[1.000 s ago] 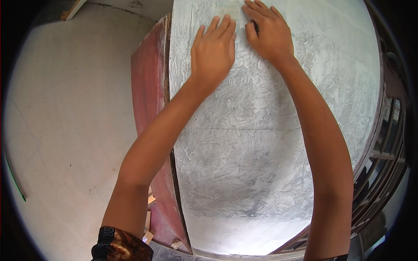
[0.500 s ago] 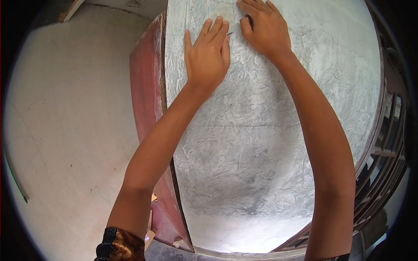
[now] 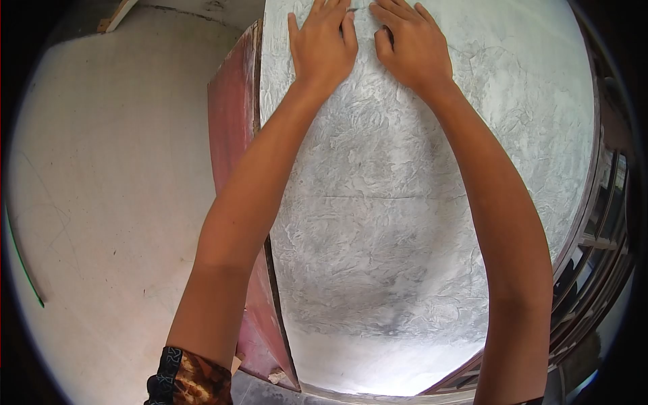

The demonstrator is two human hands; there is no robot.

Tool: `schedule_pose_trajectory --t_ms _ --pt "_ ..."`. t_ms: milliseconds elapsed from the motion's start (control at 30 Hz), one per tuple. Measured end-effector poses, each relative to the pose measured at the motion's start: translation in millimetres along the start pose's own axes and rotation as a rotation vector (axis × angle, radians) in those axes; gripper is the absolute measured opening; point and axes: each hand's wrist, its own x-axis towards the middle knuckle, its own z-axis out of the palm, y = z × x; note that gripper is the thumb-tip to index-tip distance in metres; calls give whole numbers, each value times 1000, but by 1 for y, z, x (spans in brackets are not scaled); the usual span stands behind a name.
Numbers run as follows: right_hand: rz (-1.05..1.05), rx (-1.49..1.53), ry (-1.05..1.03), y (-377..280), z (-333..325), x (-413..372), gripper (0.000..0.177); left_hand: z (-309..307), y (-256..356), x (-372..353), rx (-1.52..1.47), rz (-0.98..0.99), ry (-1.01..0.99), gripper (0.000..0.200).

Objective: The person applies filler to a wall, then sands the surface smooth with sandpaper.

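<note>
My left hand [image 3: 324, 46] lies flat on a grey-white, wrinkled tabletop [image 3: 378, 256], fingers stretched toward the far edge of the view. A thin dark sliver [image 3: 352, 10] shows between its thumb and forefinger tips. To its right, my right hand [image 3: 417, 48] rests on the same surface with bent fingers and the thumb tucked in. Something dark [image 3: 389, 34] peeks out between that thumb and the fingers; I cannot tell what it is. The top of the view cuts off the left fingertips.
A worn red side panel [image 3: 233, 115] runs along the tabletop's left edge. Beyond it spreads a pale floor [image 3: 115, 189] with a thin green strip [image 3: 25, 270] at far left. Brown slatted woodwork [image 3: 594, 250] stands along the right. A piece of wood [image 3: 120, 15] is at upper left.
My left hand has slid forward, away from me, along the tabletop, and the dark sliver has shifted with it. My right hand has stayed nearly in place.
</note>
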Motion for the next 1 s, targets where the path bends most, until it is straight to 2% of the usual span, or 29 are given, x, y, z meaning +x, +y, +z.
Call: schedule_pose_trajectory --t_ms 100,200,267,467,567,667,767,867,1000 --pt "2 5 4 1 0 0 40 3 2 0 1 -5 27 35" --pt "-2 9 12 2 2 -2 40 -10 16 -41 -11 -5 27 33" --pt "-7 7 9 3 4 -3 40 -25 26 -76 -3 -88 -54 36" --pt "-9 -9 -26 2 1 -1 41 0 -2 6 11 -65 -13 37" --pt "-10 -12 -20 1 1 -1 41 -7 5 -7 -38 -55 -45 35" --pt "11 -14 -26 -1 -1 0 41 -20 24 -61 -12 -69 -45 35" --pt "-1 -36 -26 1 -1 0 41 -14 16 -37 25 -19 -13 34" --pt "-11 -41 -44 -3 -4 0 42 3 -4 18 9 -5 -13 36" --pt "5 -36 -43 -3 -5 1 43 -4 5 -10 -35 -19 8 33"
